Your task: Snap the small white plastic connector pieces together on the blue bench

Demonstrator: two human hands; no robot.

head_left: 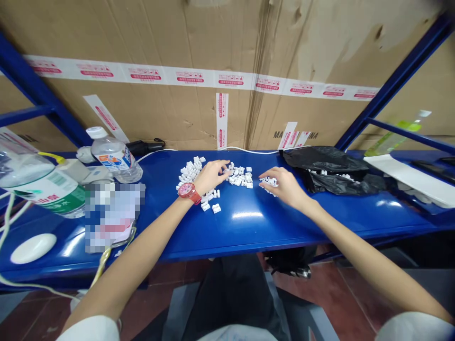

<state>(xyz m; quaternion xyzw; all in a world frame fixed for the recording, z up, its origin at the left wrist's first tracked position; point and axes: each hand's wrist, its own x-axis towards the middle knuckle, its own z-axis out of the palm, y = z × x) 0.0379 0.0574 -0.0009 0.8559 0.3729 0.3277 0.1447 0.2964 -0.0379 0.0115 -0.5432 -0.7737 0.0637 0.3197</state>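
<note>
The blue metal surface [245, 232] carries loose heaps of small white plastic blocks [238, 177], a black plastic bag [329, 166], a plastic water bottle [115, 156] and a white computer mouse [33, 248]

Large cardboard cartons [159, 42] fill the view from 10 to 2 o'clock, banded by white packing tape [188, 76] printed in red. One blue steel shelf upright [42, 90] slants in at 10 o'clock, another [401, 80] at 2 o'clock. A long blue metal shelf top [249, 239] crosses the middle, its glossy paint showing bright patches of reflected light. Reddish-brown floor tiles [330, 293] show at 5 o'clock.
</note>
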